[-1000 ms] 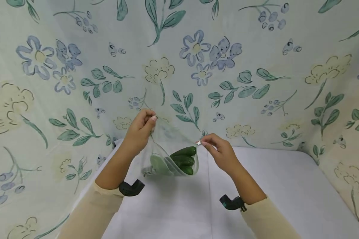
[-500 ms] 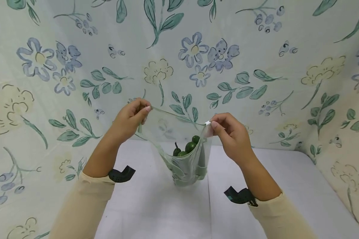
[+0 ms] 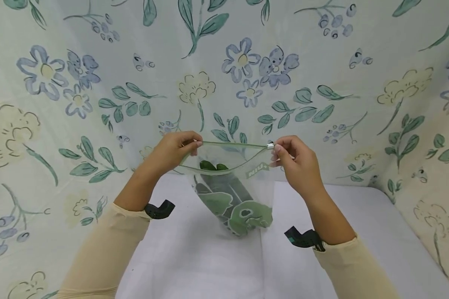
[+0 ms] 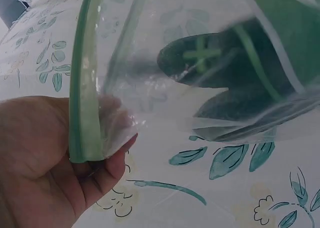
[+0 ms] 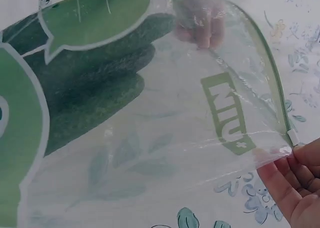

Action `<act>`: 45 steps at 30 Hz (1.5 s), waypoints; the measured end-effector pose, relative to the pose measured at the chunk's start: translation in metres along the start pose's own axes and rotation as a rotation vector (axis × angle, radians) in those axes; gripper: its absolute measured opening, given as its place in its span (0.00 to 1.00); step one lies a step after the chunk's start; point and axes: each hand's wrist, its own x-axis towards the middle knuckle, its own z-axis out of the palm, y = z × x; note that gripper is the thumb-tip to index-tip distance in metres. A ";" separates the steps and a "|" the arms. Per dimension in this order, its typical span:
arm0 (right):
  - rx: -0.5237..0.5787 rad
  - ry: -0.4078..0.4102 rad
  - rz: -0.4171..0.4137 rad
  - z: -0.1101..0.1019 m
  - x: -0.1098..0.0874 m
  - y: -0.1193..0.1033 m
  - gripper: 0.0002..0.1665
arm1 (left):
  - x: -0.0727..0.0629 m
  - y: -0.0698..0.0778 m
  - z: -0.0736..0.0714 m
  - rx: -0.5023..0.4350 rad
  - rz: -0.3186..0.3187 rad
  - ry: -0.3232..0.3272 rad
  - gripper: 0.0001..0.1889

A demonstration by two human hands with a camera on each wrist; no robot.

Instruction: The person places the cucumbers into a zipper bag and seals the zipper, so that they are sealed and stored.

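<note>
A clear zip bag (image 3: 260, 189) with green printed shapes hangs upright above the table, its green-edged mouth parted. Several cucumbers (image 3: 208, 165) stand inside, mostly seen through the plastic and the print. My left hand (image 3: 172, 151) pinches the bag's top left corner; in the left wrist view the thumb is partly out of sight behind the green zip strip (image 4: 86, 88). At the top right corner, my right hand (image 3: 297, 164) pinches the bag's edge beside the white slider (image 3: 270, 146). The right wrist view shows the cucumbers (image 5: 100, 83) slanting inside, away from the zip.
Below the bag lies a table with a white cover (image 3: 205, 265). A floral cloth (image 3: 209, 54) rises behind the table and along its sides. Each wrist wears a black camera mount, such as the left one (image 3: 159, 209).
From hanging tilted, the bag has swung round and now faces me, its mouth stretched between the hands. My right hand has moved right and up. The cucumbers have shifted within the bag.
</note>
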 end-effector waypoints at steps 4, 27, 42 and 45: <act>0.019 0.014 0.034 -0.003 0.000 0.007 0.12 | -0.001 0.005 0.002 -0.020 0.020 -0.021 0.12; 0.213 -0.136 -0.028 0.002 -0.004 0.011 0.11 | 0.002 0.011 0.013 0.120 -0.042 -0.224 0.23; 0.335 -0.240 -0.062 0.021 -0.006 0.010 0.09 | 0.003 0.030 0.040 0.058 0.143 -0.187 0.24; 0.337 -0.245 -0.051 0.023 -0.007 0.009 0.09 | 0.002 0.040 0.050 0.016 0.218 -0.152 0.24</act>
